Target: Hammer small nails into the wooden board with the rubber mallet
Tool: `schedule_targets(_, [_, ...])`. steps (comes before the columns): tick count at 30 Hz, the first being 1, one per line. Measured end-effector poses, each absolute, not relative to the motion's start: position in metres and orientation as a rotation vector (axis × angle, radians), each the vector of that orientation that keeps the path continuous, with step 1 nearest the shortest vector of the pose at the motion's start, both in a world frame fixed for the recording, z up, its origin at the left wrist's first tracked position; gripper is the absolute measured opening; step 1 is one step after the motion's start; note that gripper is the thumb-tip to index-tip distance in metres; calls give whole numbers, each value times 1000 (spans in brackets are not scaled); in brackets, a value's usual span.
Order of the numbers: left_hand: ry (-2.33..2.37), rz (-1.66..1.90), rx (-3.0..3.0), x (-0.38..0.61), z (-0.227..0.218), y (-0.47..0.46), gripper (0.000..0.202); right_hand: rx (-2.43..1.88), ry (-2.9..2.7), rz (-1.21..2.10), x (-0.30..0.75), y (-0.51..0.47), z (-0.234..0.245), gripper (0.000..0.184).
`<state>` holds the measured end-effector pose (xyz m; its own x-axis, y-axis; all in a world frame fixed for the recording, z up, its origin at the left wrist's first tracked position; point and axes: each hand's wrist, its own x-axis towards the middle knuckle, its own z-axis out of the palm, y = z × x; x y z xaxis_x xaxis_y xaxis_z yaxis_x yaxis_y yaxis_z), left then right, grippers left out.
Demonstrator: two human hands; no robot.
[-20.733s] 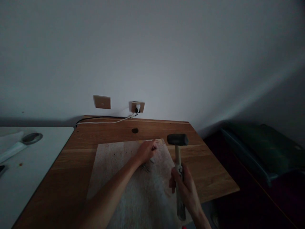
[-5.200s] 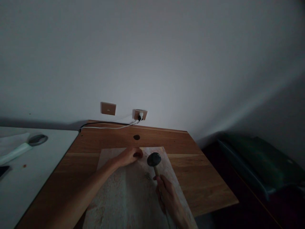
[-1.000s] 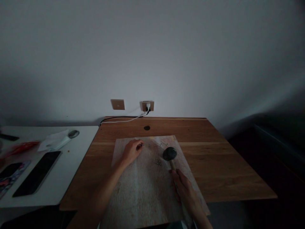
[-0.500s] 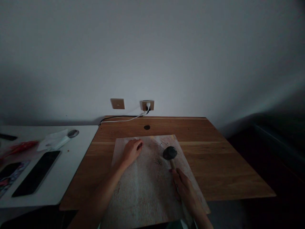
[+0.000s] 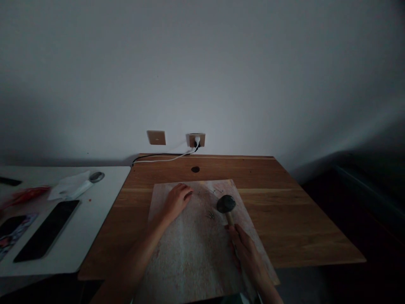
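Note:
A pale board (image 5: 190,249) lies on the brown wooden desk (image 5: 284,211). My left hand (image 5: 176,202) rests on the board's far left part, fingers curled with their tips on the surface; whether they pinch anything is too dark to tell. My right hand (image 5: 248,253) is wrapped around the wooden handle of a mallet (image 5: 225,204), whose black head hovers just over the board's far right part. A small heap of nails (image 5: 210,215) lies on the board between the two hands, just left of the mallet head.
A white table (image 5: 79,223) adjoins the desk on the left, with a dark phone (image 5: 47,230), a white cloth (image 5: 71,188) and other flat items. On the wall, a socket (image 5: 196,139) feeds cables (image 5: 158,159) along the desk's back edge. Dark furniture stands at right.
Over the last second almost nothing moved: my left hand's fingers shifted slightly forward on the board, and the mallet stayed in place. Earlier the mallet was raised higher.

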<state>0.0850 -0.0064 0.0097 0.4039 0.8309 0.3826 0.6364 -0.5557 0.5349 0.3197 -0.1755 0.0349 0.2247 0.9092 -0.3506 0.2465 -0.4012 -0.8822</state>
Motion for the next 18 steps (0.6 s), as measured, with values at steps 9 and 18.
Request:
schedule_targets(9, [1252, 896, 2172, 84, 0, -2, 24, -1816, -1073, 1195, 320, -173, 37, 66])
schedule_targets(18, [1234, 951, 2028, 83, -2, 4, 34, -1629, -1228, 1273, 287, -134, 67, 57])
